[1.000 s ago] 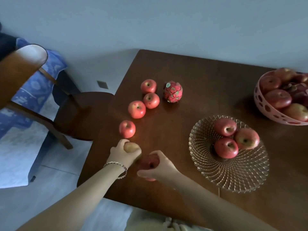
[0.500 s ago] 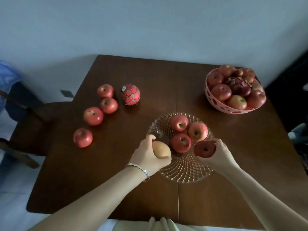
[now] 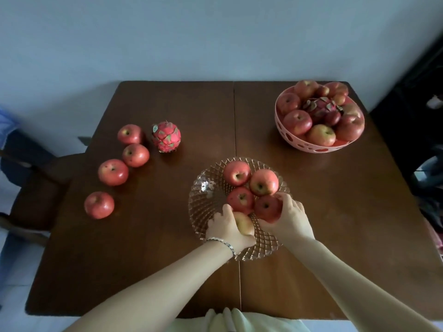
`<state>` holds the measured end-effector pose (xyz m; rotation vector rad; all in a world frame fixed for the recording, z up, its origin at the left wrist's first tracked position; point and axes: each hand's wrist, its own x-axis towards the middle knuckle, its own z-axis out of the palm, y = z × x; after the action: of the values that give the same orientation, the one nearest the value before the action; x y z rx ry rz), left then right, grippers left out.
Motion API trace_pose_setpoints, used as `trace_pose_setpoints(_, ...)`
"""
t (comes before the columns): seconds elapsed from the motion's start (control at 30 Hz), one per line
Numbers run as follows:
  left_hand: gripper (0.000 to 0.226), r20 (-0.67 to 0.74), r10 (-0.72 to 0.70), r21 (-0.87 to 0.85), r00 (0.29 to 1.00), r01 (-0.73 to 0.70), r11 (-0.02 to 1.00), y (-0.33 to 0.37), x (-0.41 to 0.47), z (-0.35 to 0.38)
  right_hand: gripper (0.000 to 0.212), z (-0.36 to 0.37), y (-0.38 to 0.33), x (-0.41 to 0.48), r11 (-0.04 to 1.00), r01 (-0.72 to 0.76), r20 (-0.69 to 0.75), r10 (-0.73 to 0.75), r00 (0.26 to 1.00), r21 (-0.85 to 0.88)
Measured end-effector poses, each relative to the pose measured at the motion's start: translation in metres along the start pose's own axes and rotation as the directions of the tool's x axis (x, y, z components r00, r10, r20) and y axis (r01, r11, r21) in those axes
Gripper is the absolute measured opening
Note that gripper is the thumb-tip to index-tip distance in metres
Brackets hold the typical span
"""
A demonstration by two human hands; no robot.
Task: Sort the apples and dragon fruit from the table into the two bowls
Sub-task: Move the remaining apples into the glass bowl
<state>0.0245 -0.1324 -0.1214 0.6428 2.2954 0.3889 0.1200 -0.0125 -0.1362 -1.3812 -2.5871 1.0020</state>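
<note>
A clear glass bowl (image 3: 206, 188) sits mid-table and holds three red apples (image 3: 236, 173). My left hand (image 3: 227, 230) is closed on a yellowish apple (image 3: 244, 222) inside the bowl's near part. My right hand (image 3: 288, 218) grips a red apple (image 3: 267, 208) beside it, also in the bowl. Several loose apples (image 3: 113, 172) lie in a curved row at the table's left, with a pink dragon fruit (image 3: 167, 137) next to them. A pink bowl (image 3: 309, 146) at the back right is heaped with apples and a dragon fruit (image 3: 320, 109).
The brown wooden table (image 3: 335, 212) has a seam down its middle. A dark wooden chair (image 3: 36, 188) stands off the left edge. A pale wall runs behind the table, and dark items sit at the far right.
Both hands carried their apples from the table's left edge to the glass bowl and lowered them into it. The view swung right along with them.
</note>
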Motion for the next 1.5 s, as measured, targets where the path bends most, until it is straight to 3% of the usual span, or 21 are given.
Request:
trace_pose_setpoints(0.2,0.071,-0.045,-0.009,-0.165,0.999,0.002,0.986,-0.003,0.002,0.015,0.067,-0.007,0.003,0.002,0.998,-0.004,0.052,0.001,0.999,0.056)
trace_pose_setpoints(0.33,0.086,-0.013,0.034,-0.289,0.999,-0.036,0.957,-0.013,0.000,0.016,0.067,-0.009,0.005,0.000,0.995,-0.008,0.111,-0.003,0.994,0.101)
trace_pose_setpoints(0.43,0.077,-0.033,0.018,-0.376,0.999,-0.029,0.926,-0.017,-0.002,0.014,0.068,-0.013,0.006,0.000,0.997,-0.003,0.149,-0.008,0.989,0.074)
trace_pose_setpoints(0.67,0.065,-0.047,0.039,-0.429,0.998,-0.056,0.902,-0.012,-0.006,0.026,0.069,-0.018,0.005,0.000,0.999,0.008,0.164,-0.014,0.986,0.038)
trace_pose_setpoints(0.8,0.062,-0.047,0.127,-0.379,0.991,-0.136,0.916,-0.015,-0.005,0.024,0.073,-0.017,0.007,0.002,0.999,0.004,0.202,-0.011,0.979,0.032)
trace_pose_setpoints(0.87,0.066,-0.035,0.147,-0.315,0.989,-0.150,0.937,-0.014,-0.003,0.023,0.072,-0.010,0.002,-0.004,0.995,0.093,0.134,-0.089,0.987,-0.029)
trace_pose_setpoints(0.97,0.078,0.028,0.112,-0.219,0.993,-0.104,0.970,-0.011,0.001,0.018,0.047,0.008,-0.016,-0.010,0.900,0.405,-0.057,-0.418,0.907,-0.162)
trace_pose_setpoints(1.03,0.090,0.092,0.075,-0.197,0.993,-0.056,0.979,-0.018,0.004,0.009,0.031,0.017,-0.033,-0.010,0.845,0.474,-0.009,-0.491,0.871,-0.249)
trace_pose_setpoints(1.1,0.094,0.152,0.046,-0.243,0.987,-0.008,0.970,-0.032,0.007,-0.006,0.029,0.023,-0.045,-0.008,0.821,0.455,0.149,-0.431,0.890,-0.344)
trace_pose_setpoints(1.17,0.078,0.072,0.078,-0.251,0.994,-0.058,0.966,-0.052,0.008,-0.027,0.034,0.027,-0.050,-0.003,0.788,0.437,0.240,-0.367,0.899,-0.433)
trace_pose_setpoints(1.27,0.050,-0.213,0.054,-0.197,0.976,-0.097,0.976,-0.084,0.015,-0.060,0.035,0.026,-0.055,-0.001,0.743,0.439,0.277,-0.343,0.898,-0.505)
trace_pose_setpoints(1.37,0.049,-0.422,-0.066,0.028,0.904,0.086,0.996,-0.124,0.035,-0.087,0.031,0.025,-0.057,-0.001,0.711,0.451,0.318,-0.324,0.891,-0.540)
trace_pose_setpoints(1.5,0.076,-0.374,-0.344,0.176,0.861,0.430,0.886,-0.166,0.058,-0.114,0.035,0.024,-0.060,-0.001,0.670,0.453,0.363,-0.282,0.888,-0.588)
